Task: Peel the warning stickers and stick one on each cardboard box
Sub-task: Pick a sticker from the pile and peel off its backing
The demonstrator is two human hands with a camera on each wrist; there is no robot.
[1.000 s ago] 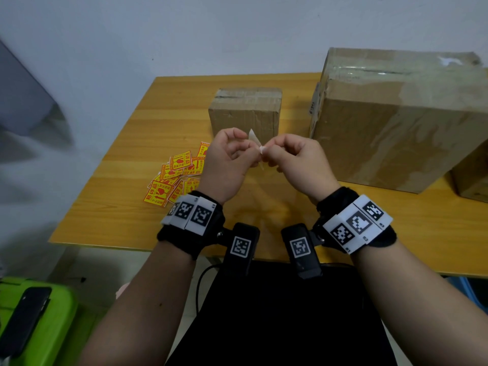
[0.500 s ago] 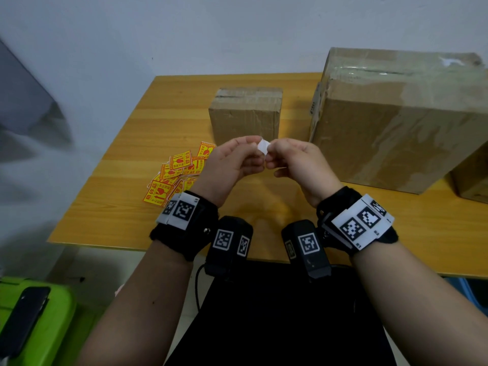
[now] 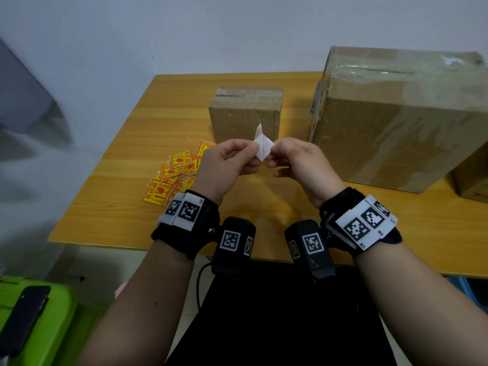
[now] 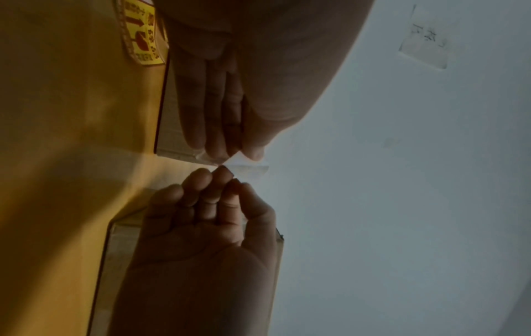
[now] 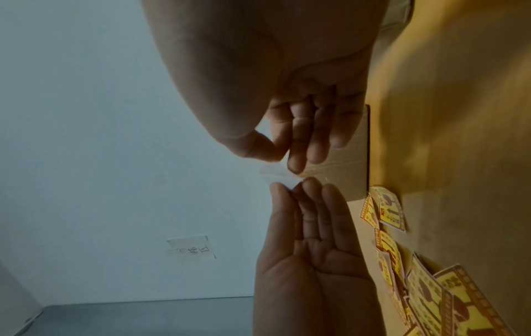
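Note:
Above the table's middle, my left hand (image 3: 254, 151) and right hand (image 3: 273, 151) each pinch a side of one warning sticker (image 3: 262, 146), its white back towards me. A thin flap stands up from its top. In the left wrist view the sticker (image 4: 247, 164) shows pale between the fingertips, as the sticker (image 5: 280, 179) does in the right wrist view. Just behind the hands stands a small cardboard box (image 3: 247, 112). At the right are a large taped box (image 3: 396, 114) and a third box (image 3: 472, 180), cut off by the frame's edge.
A loose pile of yellow and red warning stickers (image 3: 173, 178) lies on the wooden table (image 3: 111, 207) left of my left hand. A green case (image 3: 52, 326) with a black phone (image 3: 23, 318) on it sits on the floor at the lower left. A wall backs the table.
My hands have drawn slightly apart, and the white piece between them shows wider, with a flap standing up. Both hands still pinch it.

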